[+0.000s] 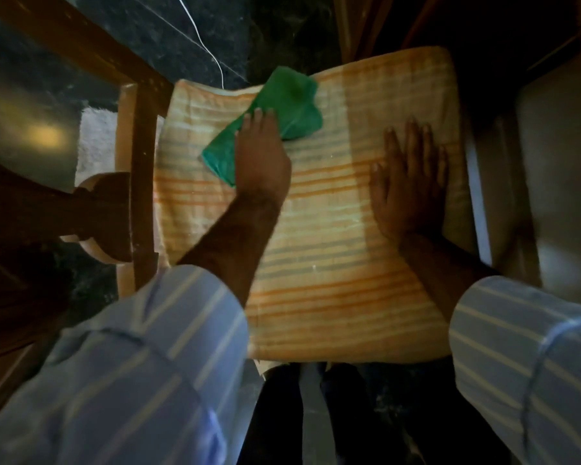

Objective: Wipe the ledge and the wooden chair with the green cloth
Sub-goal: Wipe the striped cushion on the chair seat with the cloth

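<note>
The green cloth (282, 109) lies crumpled on the orange-striped seat cushion (329, 263) of the wooden chair (138, 182). My left hand (260, 156) presses down on the cloth's near part, fingers on top of it. My right hand (410, 182) rests flat and spread on the cushion's right side, holding nothing. The chair's wooden arm and frame show to the left of the cushion. The ledge is not something I can make out in this view.
A dark stone floor (168, 25) lies beyond the chair, with a thin white cord (202, 41) across it and a white mat (94, 142) at the left. A pale object (557, 182) stands close on the right. Dark wooden furniture (21, 297) sits at the lower left.
</note>
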`<act>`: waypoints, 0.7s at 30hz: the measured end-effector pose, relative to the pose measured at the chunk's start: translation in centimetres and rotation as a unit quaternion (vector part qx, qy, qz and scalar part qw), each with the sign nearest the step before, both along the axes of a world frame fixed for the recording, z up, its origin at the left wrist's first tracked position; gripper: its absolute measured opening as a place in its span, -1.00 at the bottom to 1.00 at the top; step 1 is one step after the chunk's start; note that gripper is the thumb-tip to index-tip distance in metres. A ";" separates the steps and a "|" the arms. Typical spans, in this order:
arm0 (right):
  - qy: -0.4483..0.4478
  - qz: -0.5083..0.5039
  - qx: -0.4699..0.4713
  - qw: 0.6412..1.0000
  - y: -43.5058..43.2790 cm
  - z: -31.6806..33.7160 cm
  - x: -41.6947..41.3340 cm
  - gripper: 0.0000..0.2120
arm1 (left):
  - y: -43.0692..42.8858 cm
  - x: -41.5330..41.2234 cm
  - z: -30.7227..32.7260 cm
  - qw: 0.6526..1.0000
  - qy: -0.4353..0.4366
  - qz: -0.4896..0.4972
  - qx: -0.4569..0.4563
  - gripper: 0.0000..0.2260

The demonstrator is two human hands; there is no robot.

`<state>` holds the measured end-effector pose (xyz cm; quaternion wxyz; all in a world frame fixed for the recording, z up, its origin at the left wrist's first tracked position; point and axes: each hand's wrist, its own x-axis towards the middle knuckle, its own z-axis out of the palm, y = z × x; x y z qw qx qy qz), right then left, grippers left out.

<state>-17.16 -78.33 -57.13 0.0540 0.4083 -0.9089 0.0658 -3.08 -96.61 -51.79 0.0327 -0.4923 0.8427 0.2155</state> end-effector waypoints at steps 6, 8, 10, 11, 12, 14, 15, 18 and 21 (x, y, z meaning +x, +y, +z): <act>0.015 -0.001 0.017 1.000 0.1 -0.3 0.0 -0.45 | 8.0 0.8 -0.8 0.974 -0.022 -0.223 -0.032 -0.33; 0.021 0.001 0.028 0.999 0.0 0.0 -0.1 -0.46 | 11.7 4.1 0.2 0.966 -0.017 -0.258 -0.003 -0.36; 0.018 -0.004 0.010 1.000 -0.1 0.4 0.0 -0.47 | 16.0 8.4 1.3 0.956 -0.004 -0.291 0.022 -0.43; 0.008 -0.007 0.005 1.000 -0.1 0.5 0.2 -0.47 | 18.1 10.7 1.8 0.950 0.005 -0.312 0.036 -0.50; 0.000 -0.008 0.003 1.000 -0.2 0.6 0.3 -0.46 | 19.9 12.8 2.4 0.941 0.021 -0.334 0.055 -0.55; -0.008 -0.007 0.004 1.000 -0.1 0.8 0.5 -0.45 | 22.4 15.9 3.7 0.924 0.040 -0.364 0.109 -0.53; -0.009 -0.007 0.006 1.000 -0.2 0.9 0.5 -0.45 | 22.9 16.8 4.3 0.923 0.037 -0.360 0.134 -0.49; -0.016 -0.008 0.008 1.000 -0.3 1.0 0.3 -0.46 | 21.9 17.4 6.1 0.947 0.065 -0.260 0.177 -0.46; -0.018 -0.006 0.006 1.000 -0.2 1.1 0.4 -0.46 | 18.1 15.3 8.2 0.965 0.160 -0.067 0.197 -0.56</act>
